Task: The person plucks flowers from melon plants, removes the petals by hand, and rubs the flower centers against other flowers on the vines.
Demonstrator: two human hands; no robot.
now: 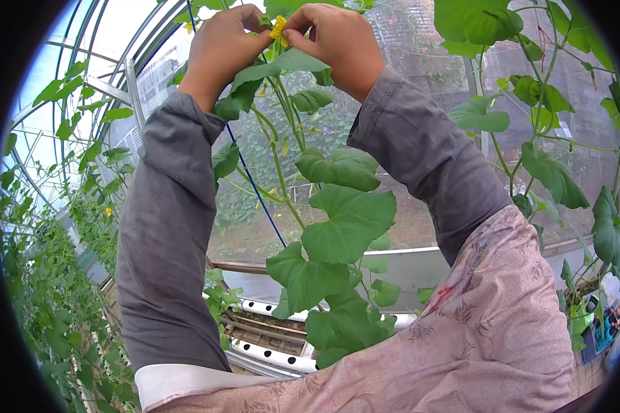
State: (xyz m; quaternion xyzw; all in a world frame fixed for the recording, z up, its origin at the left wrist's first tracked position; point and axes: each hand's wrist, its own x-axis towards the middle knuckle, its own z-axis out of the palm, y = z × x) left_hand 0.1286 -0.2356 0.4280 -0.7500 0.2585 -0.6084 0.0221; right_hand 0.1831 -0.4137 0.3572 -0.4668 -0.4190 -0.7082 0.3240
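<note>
Both hands are raised to the top of a climbing vine with broad green leaves (348,224). My right hand (337,45) pinches a small yellow flower (278,29) between thumb and fingertips. Close beside it, my left hand (224,48) has its fingers curled together at a small green part of the plant (264,20); what exactly they grip is hard to make out. Just below the hands a large leaf (282,67) hides part of the stems. A blue string (255,182) runs down past the vine on its left.
White pipes with round holes (272,354) lie low behind the vine. More vines (544,103) climb at the right, and dense foliage (55,310) fills the left. A mesh wall (420,89) stands behind. Tools (605,327) are at the lower right.
</note>
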